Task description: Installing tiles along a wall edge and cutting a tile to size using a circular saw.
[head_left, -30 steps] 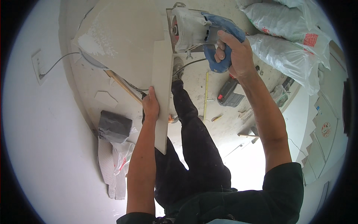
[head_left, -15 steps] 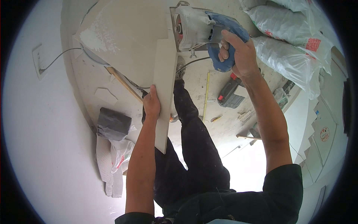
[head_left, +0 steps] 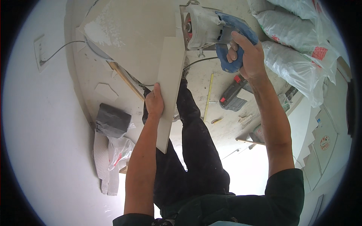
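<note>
My right hand [head_left: 249,56] is wrapped round the blue D-shaped handle of a tile cutting saw [head_left: 205,28]. Its grey-white motor housing and round blade hub face left, and its base plate sits by the far end of a long, narrow pale tile strip [head_left: 169,79]. My left hand [head_left: 154,101] grips that strip's left edge around mid-length, thumb on top. Beyond the strip lies a large pale tile or board [head_left: 132,34] with a white-smeared corner. Whether the blade touches the strip is hidden.
A black power cord [head_left: 200,61] runs behind the strip. White plastic sacks [head_left: 292,56] lie at the far right. A dark toolbox [head_left: 234,94] and yellow tape measure [head_left: 208,98] are on the dusty floor. A wrapped dark block [head_left: 113,120] stands by the left wall.
The saw and the strip's far end appear slightly farther right, while the view itself has shifted a little. The shoe behind the strip is now mostly covered. Both hands keep their grips.
</note>
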Motion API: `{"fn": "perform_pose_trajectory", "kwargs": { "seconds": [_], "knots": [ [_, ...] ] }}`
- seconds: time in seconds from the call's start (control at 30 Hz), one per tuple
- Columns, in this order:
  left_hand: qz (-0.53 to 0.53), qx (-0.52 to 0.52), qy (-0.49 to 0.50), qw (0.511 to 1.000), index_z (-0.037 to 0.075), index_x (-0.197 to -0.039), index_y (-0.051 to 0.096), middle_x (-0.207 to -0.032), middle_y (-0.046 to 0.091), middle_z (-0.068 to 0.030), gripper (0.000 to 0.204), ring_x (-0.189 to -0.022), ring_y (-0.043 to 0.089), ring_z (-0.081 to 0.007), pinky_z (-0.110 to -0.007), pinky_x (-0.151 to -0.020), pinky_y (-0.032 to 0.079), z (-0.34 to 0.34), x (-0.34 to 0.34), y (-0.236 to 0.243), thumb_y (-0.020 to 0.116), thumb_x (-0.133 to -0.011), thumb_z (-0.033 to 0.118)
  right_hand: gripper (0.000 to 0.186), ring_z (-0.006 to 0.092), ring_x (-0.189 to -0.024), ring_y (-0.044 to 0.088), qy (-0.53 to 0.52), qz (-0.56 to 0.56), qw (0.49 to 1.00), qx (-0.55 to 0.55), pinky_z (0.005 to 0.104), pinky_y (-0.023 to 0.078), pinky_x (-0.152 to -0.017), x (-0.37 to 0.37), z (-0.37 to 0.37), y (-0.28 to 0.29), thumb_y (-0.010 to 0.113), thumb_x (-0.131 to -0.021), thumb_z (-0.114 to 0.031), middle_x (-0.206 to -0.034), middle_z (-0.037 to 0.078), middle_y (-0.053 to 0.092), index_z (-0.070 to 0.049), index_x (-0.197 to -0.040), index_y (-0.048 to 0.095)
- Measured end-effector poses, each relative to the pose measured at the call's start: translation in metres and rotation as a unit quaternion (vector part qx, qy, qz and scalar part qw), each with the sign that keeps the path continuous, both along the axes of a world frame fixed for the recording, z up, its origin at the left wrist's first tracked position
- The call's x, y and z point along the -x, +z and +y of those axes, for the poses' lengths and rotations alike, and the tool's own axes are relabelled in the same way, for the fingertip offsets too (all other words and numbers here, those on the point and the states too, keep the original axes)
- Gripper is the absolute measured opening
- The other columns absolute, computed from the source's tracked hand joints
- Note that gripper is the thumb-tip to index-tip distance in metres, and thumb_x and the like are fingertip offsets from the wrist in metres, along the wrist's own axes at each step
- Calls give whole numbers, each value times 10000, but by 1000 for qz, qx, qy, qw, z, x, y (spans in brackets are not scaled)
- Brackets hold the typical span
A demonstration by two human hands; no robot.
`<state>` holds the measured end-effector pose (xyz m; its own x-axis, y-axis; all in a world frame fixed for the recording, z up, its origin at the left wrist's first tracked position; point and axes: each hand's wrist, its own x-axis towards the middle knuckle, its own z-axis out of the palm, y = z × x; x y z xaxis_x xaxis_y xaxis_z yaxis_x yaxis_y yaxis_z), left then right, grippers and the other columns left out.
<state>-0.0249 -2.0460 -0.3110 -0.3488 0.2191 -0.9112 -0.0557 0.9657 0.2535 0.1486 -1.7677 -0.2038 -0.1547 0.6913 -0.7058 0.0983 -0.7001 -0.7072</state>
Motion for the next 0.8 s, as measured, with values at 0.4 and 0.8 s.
{"fn": "perform_pose_trajectory", "kwargs": {
  "seconds": [0.4,0.8],
  "knots": [
    [41,-5,-67,997,-54,-946,693,-881,669,-278,753,-885,634,-447,-475,-801,468,1,2,-3,337,-986,609,148,123,-541,495,-50,-1,999,4,316,431,-509,-6,-25,1,619,-941,-189,-704,20,501,-54,-988,583],
    [40,0,-62,997,-8,-1001,707,-936,679,-262,733,-933,641,-434,-479,-828,477,5,2,-1,328,-984,618,144,134,-487,508,-83,-6,995,-62,309,417,-460,6,-39,10,607,-905,-111,-658,37,531,-12,-1009,616]
  ]
}}
